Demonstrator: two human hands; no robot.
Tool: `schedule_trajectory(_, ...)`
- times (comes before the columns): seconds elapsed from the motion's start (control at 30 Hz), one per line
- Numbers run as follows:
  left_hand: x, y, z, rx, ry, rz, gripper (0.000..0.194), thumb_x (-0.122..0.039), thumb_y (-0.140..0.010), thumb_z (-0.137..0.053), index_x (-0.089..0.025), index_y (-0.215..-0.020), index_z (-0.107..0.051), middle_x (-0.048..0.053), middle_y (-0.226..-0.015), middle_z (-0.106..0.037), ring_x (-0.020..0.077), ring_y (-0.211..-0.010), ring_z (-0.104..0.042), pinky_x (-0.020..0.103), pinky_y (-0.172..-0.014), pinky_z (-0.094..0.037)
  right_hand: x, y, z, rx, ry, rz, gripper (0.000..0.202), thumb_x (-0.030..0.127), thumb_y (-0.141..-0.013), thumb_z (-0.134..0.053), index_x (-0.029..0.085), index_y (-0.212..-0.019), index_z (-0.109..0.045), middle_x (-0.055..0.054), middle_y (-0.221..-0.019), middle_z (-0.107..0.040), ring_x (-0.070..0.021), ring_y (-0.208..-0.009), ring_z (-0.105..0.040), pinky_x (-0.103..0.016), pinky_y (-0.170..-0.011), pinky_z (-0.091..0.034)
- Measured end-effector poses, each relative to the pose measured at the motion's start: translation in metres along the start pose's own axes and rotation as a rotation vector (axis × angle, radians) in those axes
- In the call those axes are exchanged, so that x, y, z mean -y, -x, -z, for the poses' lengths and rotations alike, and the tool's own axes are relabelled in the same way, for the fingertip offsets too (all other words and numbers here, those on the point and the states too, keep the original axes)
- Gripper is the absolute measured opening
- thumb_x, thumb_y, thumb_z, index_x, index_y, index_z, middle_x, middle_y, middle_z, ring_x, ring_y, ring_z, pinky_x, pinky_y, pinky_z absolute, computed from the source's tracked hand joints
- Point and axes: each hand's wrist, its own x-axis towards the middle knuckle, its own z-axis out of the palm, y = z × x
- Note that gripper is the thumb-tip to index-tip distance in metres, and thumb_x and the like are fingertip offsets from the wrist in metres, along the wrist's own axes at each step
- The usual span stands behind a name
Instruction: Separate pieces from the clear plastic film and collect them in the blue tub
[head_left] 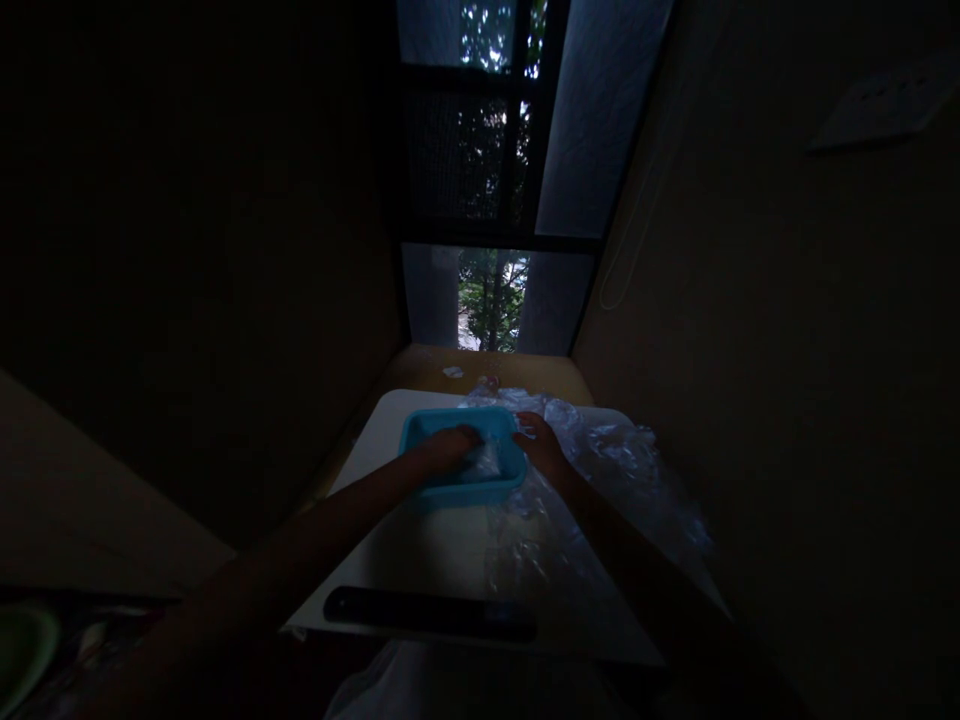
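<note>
Turquoise rectangular plastic tub (420, 428) is being steadied by the right hand (541, 446), gripping its right rim, while the left hand (450, 446) is pressing crinkled clear plastic film (600, 470) inside

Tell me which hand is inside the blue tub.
The left hand reaches down inside the blue tub; the right hand stays outside at the tub's right rim, over the clear plastic sheet.

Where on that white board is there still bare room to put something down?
The white board is bare between the blue tub and the dark bar at its near edge, and in a strip left of the tub. The right half is crowded with crumpled clear plastic. The left hand is in the tub; the right hand is beside it.
</note>
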Motion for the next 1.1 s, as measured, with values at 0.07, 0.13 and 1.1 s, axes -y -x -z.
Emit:
schedule_trajectory(0.07,-0.006,-0.001,-0.002,0.11,-0.168,-0.179,0.054,-0.015,-0.06,-0.061,-0.02,-0.112,-0.047,0.01,-0.127,-0.039,0.025,-0.115,-0.034,0.033,-0.091,-0.029,0.001,0.001,0.0,0.007,-0.007,-0.006,0.034,0.019,-0.06,-0.05,0.016,-0.094,-0.05,-0.011,-0.104,-0.053,-0.021,-0.096,-0.05,-0.035,-0.075,-0.043)
schedule_trajectory(0.13,-0.011,-0.005,-0.005,0.159,-0.274,-0.237,0.057,-0.012,-0.062,-0.057,-0.022,-0.116,-0.043,0.01,-0.132,-0.032,0.0265,-0.117,-0.03,0.035,-0.089,-0.03,0.001,0.003,0.0,0.014,-0.013,0.0,0.035,0.019,-0.059,-0.052,0.017,-0.094,-0.05,-0.01,-0.105,-0.053,-0.0209,-0.096,-0.05,-0.035,-0.075,-0.043)
schedule_trajectory(1.1,-0.007,-0.013,-0.015,0.111,-0.678,-0.454,0.04,-0.018,-0.071,-0.05,-0.025,-0.111,-0.047,0.009,-0.123,-0.044,0.0231,-0.105,-0.042,0.034,-0.078,-0.031,0.001,0.009,-0.001,0.061,-0.078,-0.02,0.035,0.014,-0.061,-0.049,0.018,-0.096,-0.047,-0.006,-0.095,-0.053,-0.0142,-0.077,-0.053,-0.028,-0.067,-0.044)
